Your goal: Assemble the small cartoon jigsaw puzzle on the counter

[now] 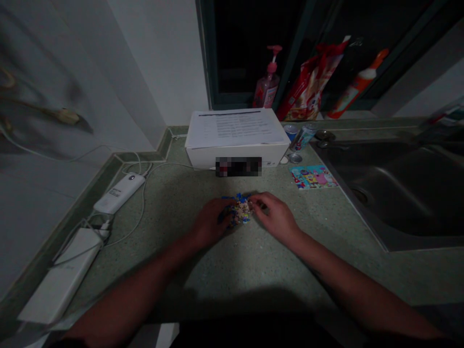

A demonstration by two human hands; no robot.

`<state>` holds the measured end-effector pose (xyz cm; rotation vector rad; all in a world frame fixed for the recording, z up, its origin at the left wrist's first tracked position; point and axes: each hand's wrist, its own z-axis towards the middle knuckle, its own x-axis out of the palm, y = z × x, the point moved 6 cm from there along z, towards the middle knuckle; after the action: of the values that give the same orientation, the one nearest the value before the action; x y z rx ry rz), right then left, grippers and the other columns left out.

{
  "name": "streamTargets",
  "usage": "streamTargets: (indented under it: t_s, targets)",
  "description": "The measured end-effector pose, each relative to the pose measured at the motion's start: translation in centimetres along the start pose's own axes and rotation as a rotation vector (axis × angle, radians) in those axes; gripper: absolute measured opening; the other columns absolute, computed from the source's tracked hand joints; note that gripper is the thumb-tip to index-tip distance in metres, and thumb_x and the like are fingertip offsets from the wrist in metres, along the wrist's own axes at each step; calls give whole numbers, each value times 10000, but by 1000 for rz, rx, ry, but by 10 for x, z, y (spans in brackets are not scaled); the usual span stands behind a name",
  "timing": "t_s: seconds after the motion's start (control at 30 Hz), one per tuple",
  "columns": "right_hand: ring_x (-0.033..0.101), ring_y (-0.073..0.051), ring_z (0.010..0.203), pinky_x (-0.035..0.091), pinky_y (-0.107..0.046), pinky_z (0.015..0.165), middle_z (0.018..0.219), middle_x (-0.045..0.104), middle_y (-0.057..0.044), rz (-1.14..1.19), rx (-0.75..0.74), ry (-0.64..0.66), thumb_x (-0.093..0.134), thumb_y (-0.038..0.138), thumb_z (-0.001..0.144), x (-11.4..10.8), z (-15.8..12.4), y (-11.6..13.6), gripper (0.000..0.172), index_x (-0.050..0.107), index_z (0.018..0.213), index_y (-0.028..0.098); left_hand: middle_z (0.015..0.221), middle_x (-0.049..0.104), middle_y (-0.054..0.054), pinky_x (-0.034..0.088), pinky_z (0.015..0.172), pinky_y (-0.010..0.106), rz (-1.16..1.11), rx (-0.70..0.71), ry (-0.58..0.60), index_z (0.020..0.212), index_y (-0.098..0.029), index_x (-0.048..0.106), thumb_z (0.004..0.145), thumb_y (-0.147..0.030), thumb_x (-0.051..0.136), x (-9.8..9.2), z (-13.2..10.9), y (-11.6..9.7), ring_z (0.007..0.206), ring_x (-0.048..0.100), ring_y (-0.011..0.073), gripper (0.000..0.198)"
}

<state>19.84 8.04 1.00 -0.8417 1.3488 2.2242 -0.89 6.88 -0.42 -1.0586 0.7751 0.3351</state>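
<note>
A small cluster of interlocking jigsaw puzzle pieces [239, 210], blue-edged with pale and yellow patches, lies on the speckled green countertop [253, 270]. My left hand [212, 223] curls over its left side and hides part of it. From the right, my right hand [273, 214] reaches the cluster's right edge, fingertips pinched together. I cannot tell whether those fingers hold a separate piece. Beyond the hands lies a colourful cartoon picture card [313, 177].
A white box [237, 157] topped by a printed sheet stands at the back. Two white power banks [119, 193] and cables lie along the left wall. A steel sink [395, 193] is sunk into the counter at right. Cans, a pump bottle and a patterned bag stand behind.
</note>
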Motion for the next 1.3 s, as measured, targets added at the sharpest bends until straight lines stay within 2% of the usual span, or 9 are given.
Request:
streamTargets:
  t_s: [0.07, 0.17, 0.23, 0.33, 0.43, 0.6, 0.8, 1.1, 1.3]
  targets:
    - [725, -284, 1131, 589, -486, 999, 1197, 763, -100, -35, -49, 31, 627, 259, 998, 2, 0, 3, 266, 693, 1255, 252, 1339, 711, 124, 511, 1118, 573, 71, 60, 16, 1392, -229, 615, 963, -352, 680, -2, 0, -3, 1252, 654, 332, 451]
    - [623, -356, 1356, 505, -586, 1153, 1432, 674, -153, -82, -137, 123, 770, 339, 912, 10, -3, 7, 565, 591, 1438, 239, 1445, 643, 169, 446, 1174, 627, 159, 139, 65, 1476, -194, 531, 907, -432, 734, -2, -1, -5, 1337, 594, 375, 649]
    - [556, -393, 1435, 455, -615, 1207, 1519, 609, -191, -135, -157, 183, 840, 370, 849, 17, -6, 8, 741, 536, 1505, 206, 1495, 606, 189, 418, 1201, 632, 198, 162, 102, 1512, -174, 484, 898, -451, 737, -1, -2, -5, 1383, 562, 385, 719]
    - [519, -410, 1472, 419, -624, 1242, 1559, 573, -211, -190, -147, 239, 866, 384, 828, 24, -9, 6, 826, 502, 1541, 180, 1571, 536, 218, 393, 1231, 619, 249, 136, 139, 1543, -146, 446, 903, -480, 738, -2, -4, -2, 1469, 489, 401, 778]
    - [566, -389, 1424, 456, -611, 1215, 1513, 612, -191, -189, -147, 253, 836, 379, 862, 24, -8, 6, 766, 511, 1533, 203, 1616, 487, 216, 376, 1247, 615, 277, 96, 193, 1567, -156, 422, 884, -495, 760, -2, -4, 0, 1512, 442, 408, 833]
    - [619, -363, 1346, 510, -572, 1164, 1430, 662, -178, -185, -149, 255, 780, 289, 902, 20, -5, 9, 632, 548, 1481, 188, 1575, 544, 195, 388, 1240, 591, 280, 87, 237, 1565, -162, 430, 872, -472, 777, -6, 0, -2, 1458, 506, 385, 834]
    - [663, -335, 1279, 543, -558, 1110, 1365, 700, -148, -186, -155, 240, 708, 233, 941, 20, -4, 8, 515, 583, 1440, 216, 1541, 583, 182, 394, 1224, 586, 263, 85, 217, 1551, -171, 455, 881, -510, 781, -6, 2, 0, 1421, 536, 378, 819]
    - [688, -328, 1233, 564, -576, 1069, 1315, 728, -131, -155, -146, 193, 690, 176, 937, 20, -5, 2, 484, 611, 1411, 233, 1489, 629, 160, 425, 1182, 602, 230, 147, 171, 1522, -225, 505, 914, -551, 735, -10, 2, -4, 1365, 584, 383, 728]
    - [695, -314, 1199, 576, -549, 1057, 1274, 733, -133, -136, -145, 176, 666, 142, 935, 18, -3, 5, 430, 654, 1359, 212, 1462, 648, 167, 451, 1155, 604, 249, 147, 159, 1485, -212, 552, 937, -555, 690, -10, 1, -4, 1341, 604, 383, 662]
